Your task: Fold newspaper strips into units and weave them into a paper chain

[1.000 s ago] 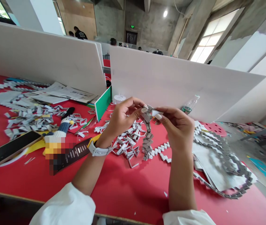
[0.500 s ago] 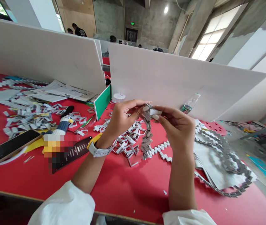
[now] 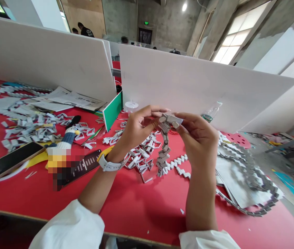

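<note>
A zigzag chain of folded paper [image 3: 163, 152] hangs from my left hand [image 3: 143, 126], whose thumb and fingers pinch its top end. My right hand [image 3: 197, 133] grips a small folded paper strip [image 3: 174, 119] between thumb and forefinger, right against the chain's top. Whether the strip is slotted into the chain I cannot tell. The chain's lower end reaches the red table, by a heap of loose folded paper pieces [image 3: 143, 154]. Another stretch of zigzag chain [image 3: 179, 161] lies on the table behind my right wrist.
At right, a long grey paper chain [image 3: 253, 212] curls around paper sheets [image 3: 237, 180]. A plastic bottle [image 3: 212, 111] leans by the white partition [image 3: 188, 79]. Leftward are a phone [image 3: 9, 164], a knitted bird toy [image 3: 70, 136], more folded pieces [image 3: 30, 128] and a green board [image 3: 112, 110].
The paper strip in my right hand has moved left and overlaps more of the chain's top end. My right fingers have shifted along with it; my left hand keeps its pinch.
</note>
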A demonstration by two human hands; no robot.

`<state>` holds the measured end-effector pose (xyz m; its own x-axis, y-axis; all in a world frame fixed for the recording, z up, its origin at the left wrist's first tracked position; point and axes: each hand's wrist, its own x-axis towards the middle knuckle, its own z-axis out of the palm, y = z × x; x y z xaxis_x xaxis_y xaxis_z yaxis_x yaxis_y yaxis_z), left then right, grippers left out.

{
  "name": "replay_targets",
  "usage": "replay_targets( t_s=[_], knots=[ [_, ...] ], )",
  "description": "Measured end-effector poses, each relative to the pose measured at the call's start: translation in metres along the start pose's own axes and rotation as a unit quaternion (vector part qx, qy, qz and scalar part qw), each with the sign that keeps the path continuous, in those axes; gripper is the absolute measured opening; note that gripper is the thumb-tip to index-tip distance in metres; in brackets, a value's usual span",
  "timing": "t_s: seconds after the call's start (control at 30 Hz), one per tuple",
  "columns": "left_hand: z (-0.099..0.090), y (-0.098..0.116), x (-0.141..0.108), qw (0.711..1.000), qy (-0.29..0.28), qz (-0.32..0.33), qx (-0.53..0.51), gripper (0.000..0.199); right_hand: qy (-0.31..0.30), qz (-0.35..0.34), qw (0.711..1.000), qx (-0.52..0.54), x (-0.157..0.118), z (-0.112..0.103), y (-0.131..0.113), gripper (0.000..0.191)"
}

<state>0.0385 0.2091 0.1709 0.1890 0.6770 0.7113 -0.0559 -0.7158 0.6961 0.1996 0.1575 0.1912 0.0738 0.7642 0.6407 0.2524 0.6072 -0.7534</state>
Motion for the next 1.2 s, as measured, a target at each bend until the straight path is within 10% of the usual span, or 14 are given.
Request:
replay_targets(
  t_s=[0.77, 1.2],
  knots=[
    [-0.004, -0.003, 0.001, 0.997, -0.048, -0.046, 0.035, 0.041, 0.106, -0.097, 0.98, -0.141, -0.007, 0.027, 0.017, 0.023],
    [-0.001, -0.006, 0.003, 0.996, -0.052, -0.066, -0.018, 0.042, 0.105, -0.028, 0.994, -0.004, -0.005, 0.021, 0.011, 0.017]
  ],
)
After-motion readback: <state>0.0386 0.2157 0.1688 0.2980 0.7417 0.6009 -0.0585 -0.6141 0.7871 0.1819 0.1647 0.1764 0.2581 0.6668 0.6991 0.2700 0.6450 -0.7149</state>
